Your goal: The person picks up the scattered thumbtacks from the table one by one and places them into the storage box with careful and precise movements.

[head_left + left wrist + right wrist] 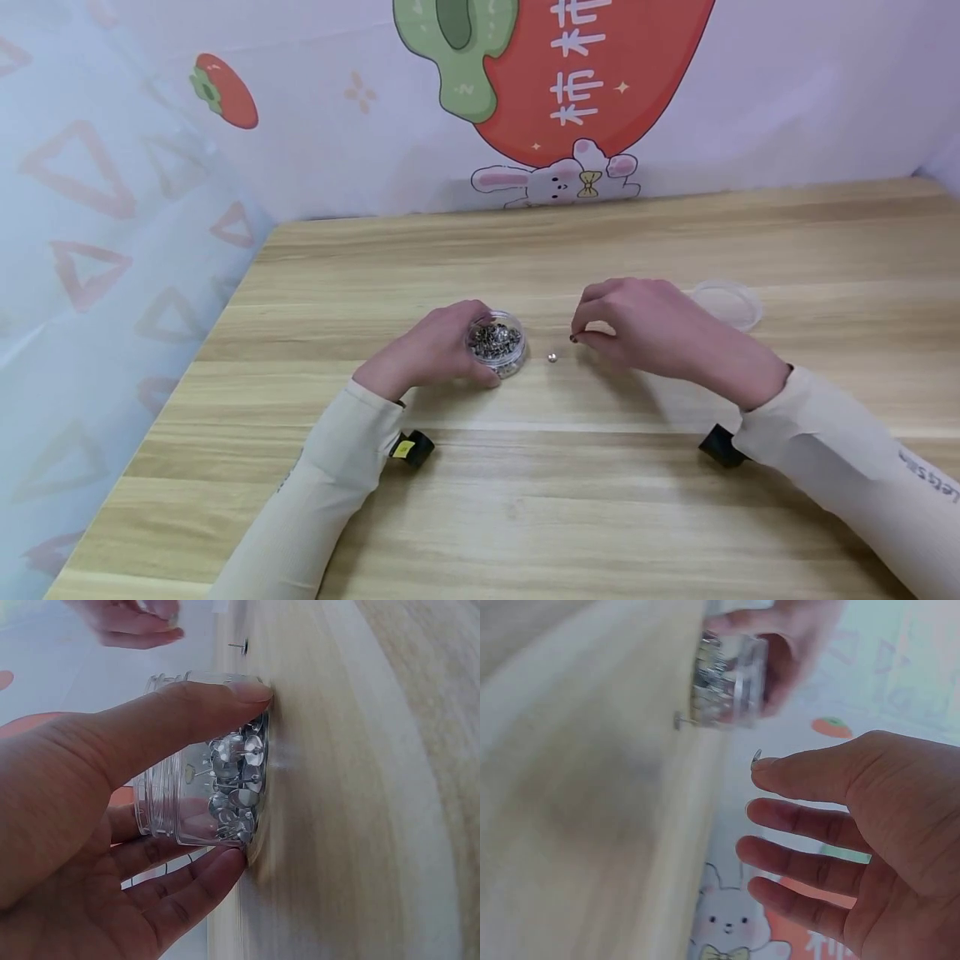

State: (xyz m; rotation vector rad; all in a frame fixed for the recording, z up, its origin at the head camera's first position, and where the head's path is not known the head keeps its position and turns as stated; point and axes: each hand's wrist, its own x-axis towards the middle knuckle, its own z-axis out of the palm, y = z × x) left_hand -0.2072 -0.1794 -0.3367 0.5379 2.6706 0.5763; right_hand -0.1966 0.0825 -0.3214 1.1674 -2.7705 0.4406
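My left hand (pixel 438 346) grips a clear round plastic jar (pixel 169 799), thumb on one side and fingers round the other. Silver thumbtacks (pixel 495 341) are heaped inside the jar, which stands on the table. Just right of it, a single loose thumbtack (pixel 552 357) lies on the tabletop, its pin sticking up in the left wrist view. My right hand (pixel 637 325) hovers close to that tack on its far right side. Its thumb and bent fingers are apart in the right wrist view (pixel 900 825), with nothing visible between them.
A translucent round lid (pixel 727 306) lies on the wooden table (pixel 525 517) behind my right wrist. A printed cloth (pixel 315 142) with a persimmon and a rabbit hangs along the table's back edge. More cloth hangs at the left edge.
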